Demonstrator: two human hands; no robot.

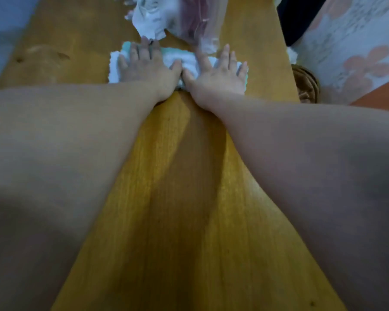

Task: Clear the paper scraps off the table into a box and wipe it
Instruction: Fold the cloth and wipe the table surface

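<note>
A white cloth with a pale green edge (170,57) lies flat on the yellow wooden table (177,198). My left hand (144,63) presses on its left half, fingers spread. My right hand (220,70) presses on its right half, also flat with fingers apart. Just beyond the fingertips lies a heap of crumpled white paper scraps (149,16). A clear plastic container with pinkish contents (198,21) stands blurred behind the cloth, and whether it is the box I cannot tell.
A woven basket-like object (305,84) sits off the table's right edge. Flowered fabric (355,48) fills the right side. A pale blue surface (2,25) lies left of the table. Both forearms stretch over the near tabletop.
</note>
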